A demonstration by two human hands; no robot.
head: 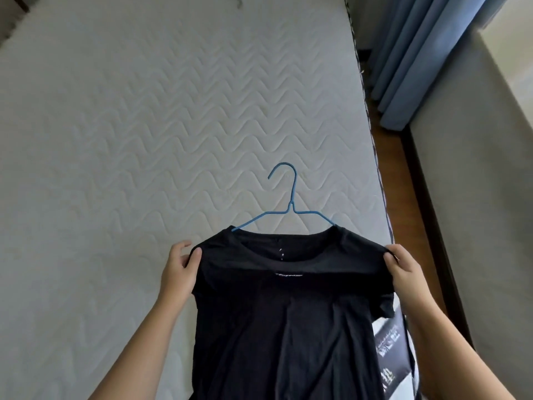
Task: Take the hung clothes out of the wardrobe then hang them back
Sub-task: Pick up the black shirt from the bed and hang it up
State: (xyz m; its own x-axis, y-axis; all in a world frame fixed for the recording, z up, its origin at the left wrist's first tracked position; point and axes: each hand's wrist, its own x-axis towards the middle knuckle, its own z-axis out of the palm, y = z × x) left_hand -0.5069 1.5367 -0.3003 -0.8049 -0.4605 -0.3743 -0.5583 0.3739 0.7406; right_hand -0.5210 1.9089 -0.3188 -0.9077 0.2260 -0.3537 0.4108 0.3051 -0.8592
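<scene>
A black T-shirt hangs in front of me over the near edge of a bare white quilted mattress. A blue wire hanger sits inside its neck, with the hook and upper arms sticking out above the collar. My left hand pinches the shirt's left shoulder. My right hand pinches the right shoulder. The hanger's lower part is hidden inside the shirt.
A strip of wooden floor runs along the mattress's right side, bounded by a white wall and blue curtains. A small metal object lies at the mattress's far edge. The wardrobe is out of view.
</scene>
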